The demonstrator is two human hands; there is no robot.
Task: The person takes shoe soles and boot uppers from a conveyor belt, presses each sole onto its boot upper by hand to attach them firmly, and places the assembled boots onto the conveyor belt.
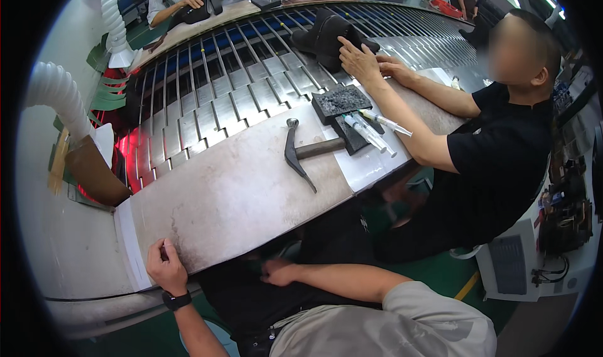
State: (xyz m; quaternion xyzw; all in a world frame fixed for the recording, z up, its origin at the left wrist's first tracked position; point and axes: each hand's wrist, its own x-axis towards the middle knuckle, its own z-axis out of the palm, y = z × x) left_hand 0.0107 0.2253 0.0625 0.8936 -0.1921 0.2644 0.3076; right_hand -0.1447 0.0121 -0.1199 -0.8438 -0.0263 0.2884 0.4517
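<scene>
My left hand, with a dark watch on its wrist, rests at the near left edge of the worktable. Its fingers are curled in, and nothing shows in them. Low over my dark-clothed lap is my right hand, below the table edge; its fingers are shadowed and partly hidden. Neither hand touches a tool. A shoemaker's hammer with a curved dark head lies on the table, its handle toward the black blocks. Several syringes rest across a rough-topped black block.
A slatted metal conveyor runs behind the table. At right, a co-worker's hands touch black boots on it. Another person holds a black boot across the conveyor. White ducted hoses and a red-lit opening stand left.
</scene>
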